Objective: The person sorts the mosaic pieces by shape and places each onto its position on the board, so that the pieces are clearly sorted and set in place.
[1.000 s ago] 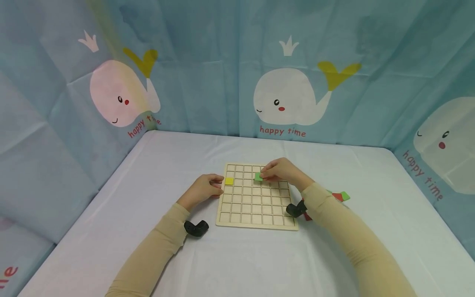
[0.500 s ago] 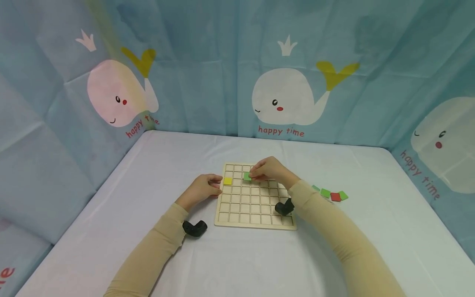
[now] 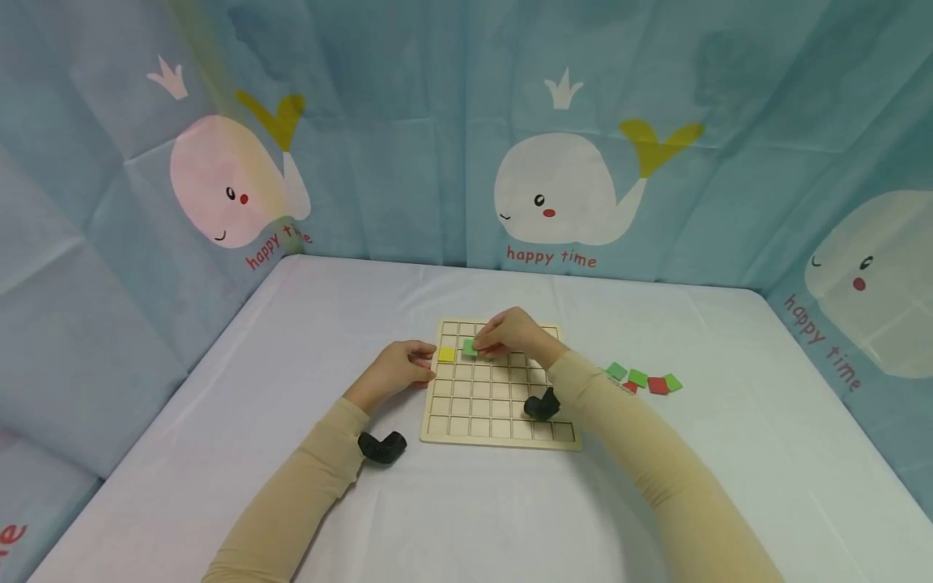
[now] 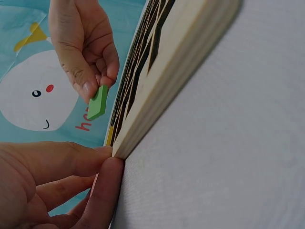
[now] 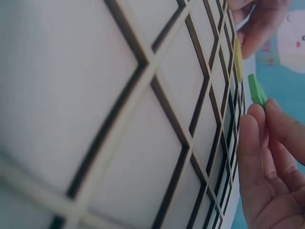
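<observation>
A pale wooden grid board point(image 3: 501, 444) lies on the white table, with a yellow square tile point(image 3: 447, 355) in a cell near its left edge. My left hand point(image 3: 397, 368) rests beside that edge; in the left wrist view its thumb and forefinger touch the board's side point(image 4: 181, 71). Over the upper left part of the board, my right hand point(image 3: 513, 334) pinches a green square tile point(image 5: 256, 90) between thumb and fingers. This tile sticks out past the fingertips, one cell or so right of the yellow one, tilted in the right wrist view.
Right of the board lie several loose tiles, among them a red tile point(image 3: 658, 385) and a green tile point(image 3: 616, 371); the right sleeve point(image 3: 627, 421) partly covers this group. A blue curtain point(image 3: 408, 178) with printed whales stands behind the table.
My right hand has moved left across the board with the green tile, toward the yellow one. More loose tiles show from behind the right sleeve. My left hand has stayed at the edge.
</observation>
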The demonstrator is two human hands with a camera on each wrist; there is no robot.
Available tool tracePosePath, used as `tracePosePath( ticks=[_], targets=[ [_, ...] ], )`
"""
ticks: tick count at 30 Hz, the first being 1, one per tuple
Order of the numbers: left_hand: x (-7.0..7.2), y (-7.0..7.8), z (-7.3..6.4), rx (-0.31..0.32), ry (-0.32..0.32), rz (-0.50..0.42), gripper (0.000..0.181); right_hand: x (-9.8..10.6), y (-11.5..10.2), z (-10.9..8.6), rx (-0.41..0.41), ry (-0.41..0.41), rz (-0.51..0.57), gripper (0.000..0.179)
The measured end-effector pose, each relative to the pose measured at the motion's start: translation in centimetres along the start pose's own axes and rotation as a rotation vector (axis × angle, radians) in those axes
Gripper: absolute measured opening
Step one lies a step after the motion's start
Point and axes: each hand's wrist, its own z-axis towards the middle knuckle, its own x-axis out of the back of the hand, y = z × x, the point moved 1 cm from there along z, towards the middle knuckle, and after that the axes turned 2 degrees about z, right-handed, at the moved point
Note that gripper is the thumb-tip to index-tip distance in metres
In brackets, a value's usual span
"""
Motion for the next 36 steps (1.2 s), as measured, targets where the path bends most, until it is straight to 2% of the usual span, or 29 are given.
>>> tracePosePath(
  ticks=[13, 21, 29, 36],
  targets=[
    [0.1, -0.2, -0.2, 0.009, -0.005, -0.006, 0.052, -1.6, -0.1, 0.0, 0.014, 0.010, -0.012, 0.012],
    [0.0, -0.2, -0.2, 0.007, -0.002, -0.010, 0.052, -2.0, -0.2, -0.2, 0.030, 0.046, -0.109, 0.007],
    [0.0, -0.1, -0.1, 0.012, 0.003, -0.007, 0.052, -2.0, -0.3, 0.0, 0.027, 0.051, -0.131, 0.006],
    [-0.1, 0.0, 0.0, 0.013, 0.007, -0.001, 0.053, -2.0, -0.4, -0.1, 0.051, 0.072, -0.195, 0.006]
  ],
)
